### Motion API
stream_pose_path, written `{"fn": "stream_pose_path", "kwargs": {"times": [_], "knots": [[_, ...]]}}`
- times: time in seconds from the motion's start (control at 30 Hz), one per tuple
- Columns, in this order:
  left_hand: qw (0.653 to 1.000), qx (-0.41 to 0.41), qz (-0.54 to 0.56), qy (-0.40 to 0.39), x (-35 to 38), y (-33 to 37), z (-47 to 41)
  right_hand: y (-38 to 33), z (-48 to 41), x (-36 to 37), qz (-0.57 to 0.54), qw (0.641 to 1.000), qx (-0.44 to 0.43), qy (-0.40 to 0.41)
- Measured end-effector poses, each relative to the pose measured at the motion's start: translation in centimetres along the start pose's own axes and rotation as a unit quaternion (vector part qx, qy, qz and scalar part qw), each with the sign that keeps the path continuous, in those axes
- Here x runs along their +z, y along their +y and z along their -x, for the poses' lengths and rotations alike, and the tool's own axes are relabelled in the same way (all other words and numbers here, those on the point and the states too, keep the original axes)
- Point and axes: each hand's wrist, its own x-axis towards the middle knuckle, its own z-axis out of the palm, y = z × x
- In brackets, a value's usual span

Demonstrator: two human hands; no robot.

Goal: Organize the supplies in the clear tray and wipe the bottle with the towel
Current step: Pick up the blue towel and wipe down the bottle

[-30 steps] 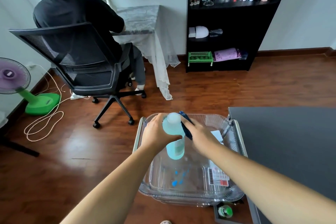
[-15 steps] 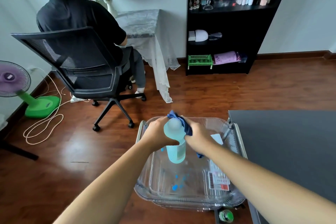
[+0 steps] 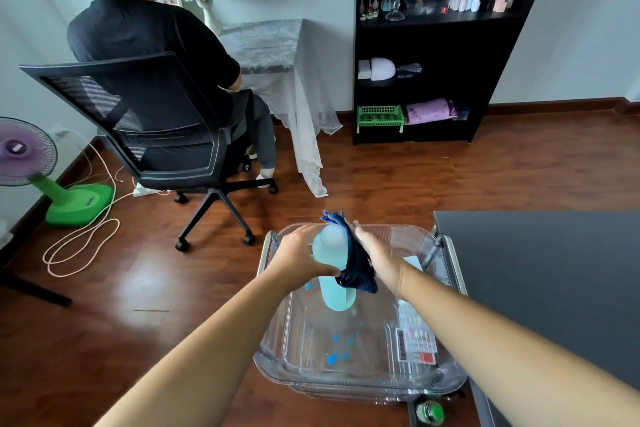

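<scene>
I hold a light blue bottle (image 3: 335, 291) upright above the clear tray (image 3: 277, 354). My left hand (image 3: 300, 255) grips the bottle's upper part from the left. Pressed against the bottle's right side is a dark blue towel (image 3: 355, 267), held there by my right hand (image 3: 379, 258); its top corner sticks up past the cap. Inside the tray lie small blue pieces (image 3: 337, 352) near the middle and a flat pack of supplies (image 3: 415, 343) along the right wall.
The tray rests on a metal cart (image 3: 453, 260) beside a dark table (image 3: 554, 284). A small green-capped jar (image 3: 429, 412) sits below the tray. A person sits in an office chair (image 3: 156, 128) at the back left; a green fan (image 3: 45, 177) and a black shelf (image 3: 433, 45) stand farther off.
The towel has slid from the bottle's top down along its right side with my right hand. The bottle stays gripped in my left hand.
</scene>
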Motion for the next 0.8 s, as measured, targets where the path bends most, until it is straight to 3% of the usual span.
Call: {"fn": "stream_pose_path", "kwargs": {"times": [0.07, 0.13, 0.2, 0.3, 0.47, 0.57, 0.67, 0.8], "knots": [[1.000, -0.002, 0.015, 0.011, 0.4, 0.1, 0.1, 0.9, -0.4, -0.1, 0.044, 0.998, -0.013, 0.040], [0.999, 0.001, 0.035, 0.027, 0.9, 0.4, 0.1, 2.2, -0.7, -0.2, 0.125, 0.980, -0.074, 0.139], [0.998, 0.007, 0.041, 0.041, 1.2, 0.3, 0.2, 3.0, -0.7, 0.1, 0.153, 0.961, -0.137, 0.185], [0.998, 0.007, 0.038, 0.053, 1.2, -0.2, 0.5, 3.1, -1.2, 0.5, 0.180, 0.953, -0.187, 0.155], [0.998, 0.000, 0.025, 0.066, 1.6, 0.0, 0.7, 2.1, -2.0, 0.3, 0.140, 0.970, -0.150, 0.133], [0.997, 0.009, 0.018, 0.071, 1.5, -0.1, 0.6, 3.1, -1.1, 0.9, 0.122, 0.971, -0.175, 0.112], [0.997, 0.023, 0.017, 0.076, 1.4, 0.0, 0.5, 4.2, 0.0, 2.2, 0.113, 0.957, -0.226, 0.144], [0.994, -0.010, 0.007, 0.107, 2.6, 0.2, 1.1, 3.7, -0.3, 2.4, 0.100, 0.960, -0.204, 0.165]]}}
